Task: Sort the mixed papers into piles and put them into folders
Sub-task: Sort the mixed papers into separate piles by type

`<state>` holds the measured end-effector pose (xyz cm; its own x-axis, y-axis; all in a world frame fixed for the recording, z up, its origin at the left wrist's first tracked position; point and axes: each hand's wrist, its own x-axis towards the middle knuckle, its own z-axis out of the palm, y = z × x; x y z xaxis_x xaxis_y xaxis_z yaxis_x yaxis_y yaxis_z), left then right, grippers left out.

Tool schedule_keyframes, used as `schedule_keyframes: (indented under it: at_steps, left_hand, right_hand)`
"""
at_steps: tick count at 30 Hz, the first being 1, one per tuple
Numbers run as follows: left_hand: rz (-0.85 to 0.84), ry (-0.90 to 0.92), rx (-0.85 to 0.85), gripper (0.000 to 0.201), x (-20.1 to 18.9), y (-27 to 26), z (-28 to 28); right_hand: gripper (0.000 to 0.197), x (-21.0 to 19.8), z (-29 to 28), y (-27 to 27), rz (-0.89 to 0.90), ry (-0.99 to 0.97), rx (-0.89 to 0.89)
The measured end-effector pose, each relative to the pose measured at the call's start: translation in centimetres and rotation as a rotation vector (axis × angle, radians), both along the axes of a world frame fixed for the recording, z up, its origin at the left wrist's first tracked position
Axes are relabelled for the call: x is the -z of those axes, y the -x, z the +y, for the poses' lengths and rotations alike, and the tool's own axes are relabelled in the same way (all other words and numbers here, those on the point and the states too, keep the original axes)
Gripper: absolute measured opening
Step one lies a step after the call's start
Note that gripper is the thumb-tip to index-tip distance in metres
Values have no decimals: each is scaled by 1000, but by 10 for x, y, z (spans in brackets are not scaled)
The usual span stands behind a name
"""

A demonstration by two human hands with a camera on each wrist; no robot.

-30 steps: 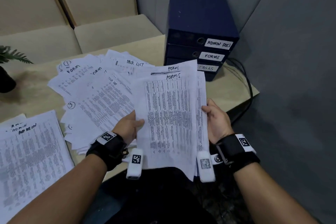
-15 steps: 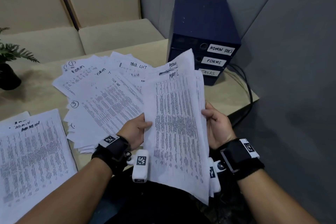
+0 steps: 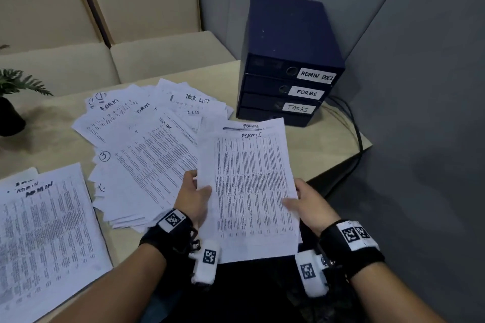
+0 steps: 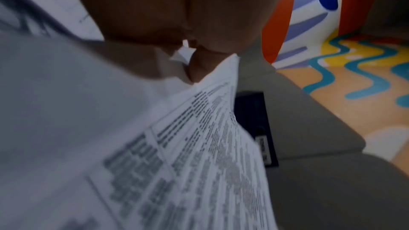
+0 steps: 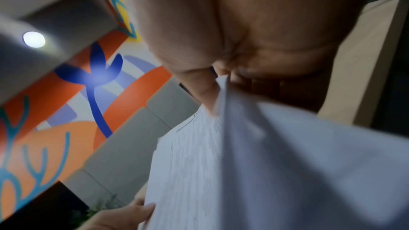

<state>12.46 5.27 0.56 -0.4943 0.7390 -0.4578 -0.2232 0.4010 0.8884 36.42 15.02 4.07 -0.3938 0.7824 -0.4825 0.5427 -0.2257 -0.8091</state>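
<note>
Both edges of the stack (image 3: 249,186) are pinched by the left hand (image 3: 193,199) and right hand (image 3: 308,204), over the edge of the table (image 3: 328,155). It should be squared before the FORMS folder (image 3: 283,89) is opened.

A thick black left band (image 3: 168,237) goes round the wrist behind the left hand (image 3: 193,199), and a black right band (image 3: 351,253) goes round the wrist behind the right hand (image 3: 309,202). The left band has one white tag (image 3: 173,219) on top with a black square pattern. The right band has two such tags (image 3: 354,234) side by side. A small white box (image 3: 206,262) hangs under the left band and another white box (image 3: 312,274) under the right band. Each box has the same kind of black pattern. A shiny metal bit (image 3: 326,261) shows by the right box. Both arms are bare. The lap is in dark clothes (image 3: 249,296).
</note>
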Motion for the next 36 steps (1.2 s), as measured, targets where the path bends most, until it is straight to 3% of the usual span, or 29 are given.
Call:
schedule_keyframes:
  at_steps: [4,5,9,13,16,20,22,25,27,29,36]
  left_hand:
    - [155,4,154,86,10,-15,15]
    - [187,9,230,86,12,-19,22]
    - [176,72,502,53,15,-37,59]
    - [251,175,598,54,14,-42,92]
    - [249,246,550,49,18,-42,103]
    - [214,257,396,47,22,-39,97]
    - [181,258,313,45,24,-35,90]
    - [177,248,228,36,25,-28,83]
    - [176,227,179,34,23,-24,82]
    - [183,215,141,33,20,-19,83]
    - [221,185,85,28,15,-2,69]
  right_hand:
    - [29,4,43,-10,-282,-168,-30]
    - [28,3,60,-13,-334,-198,-66]
    - [28,4,137,-16,-543,-289,-254]
    - [44,13,201,-2,-589,-333,-317]
    - [59,31,234,10,-591,-332,-379]
    - [52,60,253,21,-779,-384,-428]
    - [56,71,250,21,-916,-508,-419]
    - [56,79,233,17,-853,-726,-478]
    - [52,87,220,13,-741,-665,-655]
    - [53,93,207,6,-741,-535,-775]
    - [46,88,202,-2,-770,-433,-708]
